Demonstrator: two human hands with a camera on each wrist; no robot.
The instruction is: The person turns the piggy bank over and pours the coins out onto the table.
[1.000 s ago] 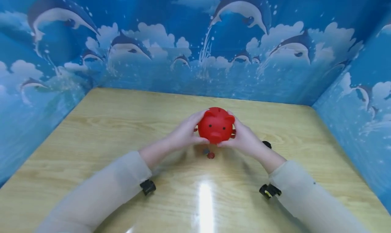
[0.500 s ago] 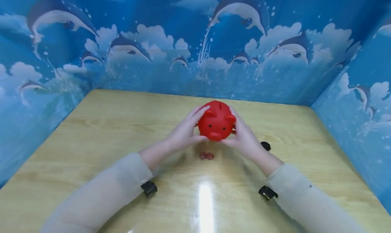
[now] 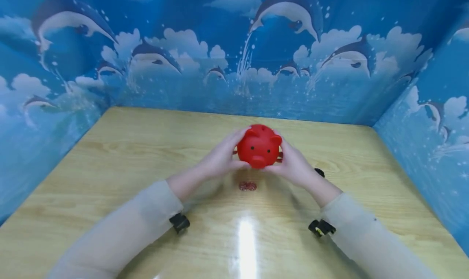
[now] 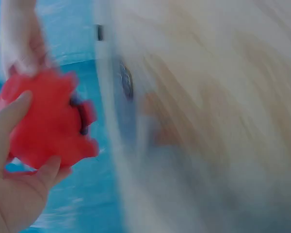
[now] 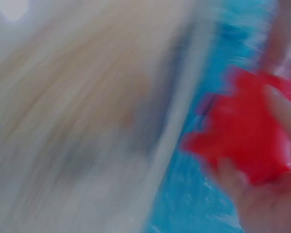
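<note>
Both hands hold a red piggy bank [image 3: 258, 147] up off the table, its snout toward the camera. My left hand [image 3: 223, 157] grips its left side, thumb at the lower front. On the opposite side, my right hand [image 3: 293, 163] grips it the same way. In the blurred left wrist view, a dark opening shows on the underside of the piggy bank [image 4: 43, 119]. Below it on the table lie two small reddish discs, one disc [image 3: 243, 186] touching or nearly touching the other disc [image 3: 251, 186]; they look like coins.
A black round piece [image 3: 320, 172] lies on the wooden table [image 3: 165, 140], partly behind the right forearm. Blue dolphin-print cloth [image 3: 234, 88] closes off the back and both sides. Black cameras hang under both wrists, such as the left camera [image 3: 179, 223].
The piggy bank tilted and rose slightly, then came back down, still in both hands. One second ago one reddish disc and a greyish blur were beneath it; now two discs lie there.
</note>
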